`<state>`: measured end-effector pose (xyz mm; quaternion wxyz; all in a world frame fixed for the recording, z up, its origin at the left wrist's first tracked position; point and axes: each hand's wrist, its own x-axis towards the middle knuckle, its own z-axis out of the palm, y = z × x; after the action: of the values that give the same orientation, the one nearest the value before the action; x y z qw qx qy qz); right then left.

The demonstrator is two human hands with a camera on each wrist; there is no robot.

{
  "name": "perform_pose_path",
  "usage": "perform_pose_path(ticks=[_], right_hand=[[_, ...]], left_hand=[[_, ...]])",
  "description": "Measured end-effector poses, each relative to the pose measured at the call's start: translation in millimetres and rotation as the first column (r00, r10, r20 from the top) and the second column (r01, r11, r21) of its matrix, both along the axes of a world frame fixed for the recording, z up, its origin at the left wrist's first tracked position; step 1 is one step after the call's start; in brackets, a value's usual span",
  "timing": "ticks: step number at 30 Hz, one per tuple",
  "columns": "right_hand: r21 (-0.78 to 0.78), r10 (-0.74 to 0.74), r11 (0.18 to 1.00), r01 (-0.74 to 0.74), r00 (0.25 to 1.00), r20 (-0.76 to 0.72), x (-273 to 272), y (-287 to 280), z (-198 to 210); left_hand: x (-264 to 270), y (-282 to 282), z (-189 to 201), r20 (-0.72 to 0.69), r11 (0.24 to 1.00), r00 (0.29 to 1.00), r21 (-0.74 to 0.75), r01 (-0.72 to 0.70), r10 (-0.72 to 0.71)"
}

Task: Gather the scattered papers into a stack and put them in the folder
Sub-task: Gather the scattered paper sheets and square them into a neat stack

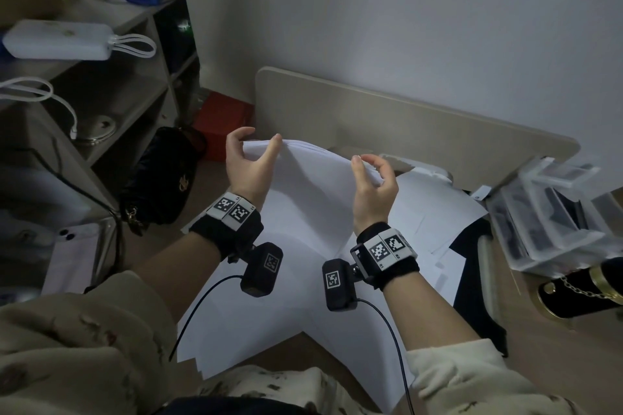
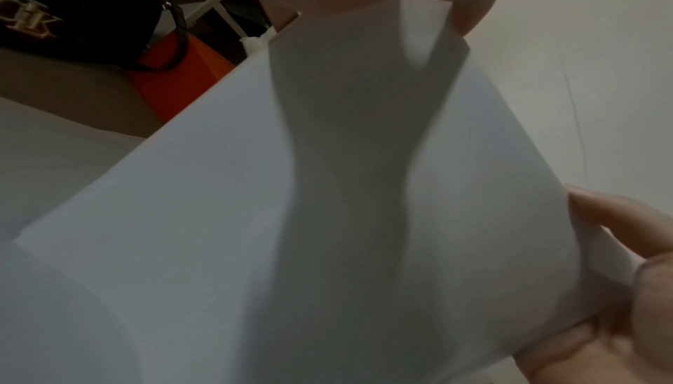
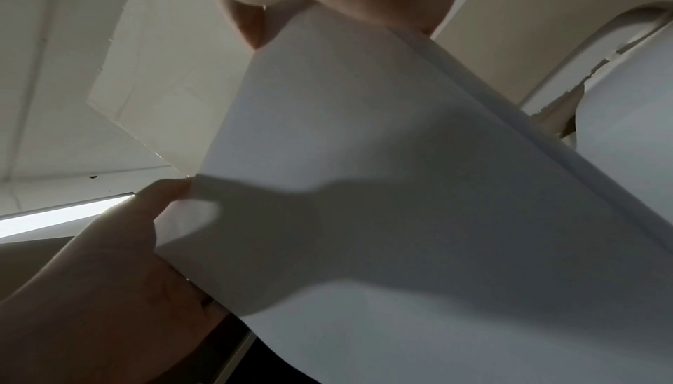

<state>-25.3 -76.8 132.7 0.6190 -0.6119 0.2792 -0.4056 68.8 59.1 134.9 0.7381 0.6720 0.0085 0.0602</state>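
Observation:
A stack of white papers stands tilted between my hands, its lower edges fanned out over the table's near edge. My left hand pinches the top left corner with thumb in front and fingers behind. My right hand pinches the top right edge the same way. The left wrist view shows the sheets bowed, with a corner held at the top. In the right wrist view the stack shows its layered edge. More loose sheets lie flat to the right, partly over a dark folder.
The beige table meets the wall at the back. Clear plastic boxes and a black chain-strap bag sit at the right. To the left are a shelf unit, a black handbag and a red box.

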Motion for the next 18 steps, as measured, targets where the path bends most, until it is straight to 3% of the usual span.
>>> perform_pose_path(ticks=[6, 9, 15, 18], right_hand=[[0.022, 0.031, 0.999, -0.031, 0.999, 0.017, -0.8, -1.7, -0.9], [0.071, 0.114, 0.991, -0.112, 0.993, -0.032, -4.9, -2.7, -7.7], [0.222, 0.304, 0.935, -0.276, 0.947, -0.105, -17.4, -5.5, -20.5], [0.257, 0.332, 0.922, -0.289, 0.932, -0.147, -16.2, -7.3, -25.9]], left_hand=[[2.9, -1.2, -0.2, -0.013, 1.0, 1.0, -0.013, 0.011, -0.011], [4.1, 0.4, -4.1, -0.052, 0.999, 0.998, -0.031, 0.042, -0.044], [5.7, 18.2, -25.1, -0.097, 0.945, 0.948, -0.154, 0.288, -0.304], [7.5, 27.6, -35.6, -0.106, 0.901, 0.897, -0.121, 0.417, -0.43]])
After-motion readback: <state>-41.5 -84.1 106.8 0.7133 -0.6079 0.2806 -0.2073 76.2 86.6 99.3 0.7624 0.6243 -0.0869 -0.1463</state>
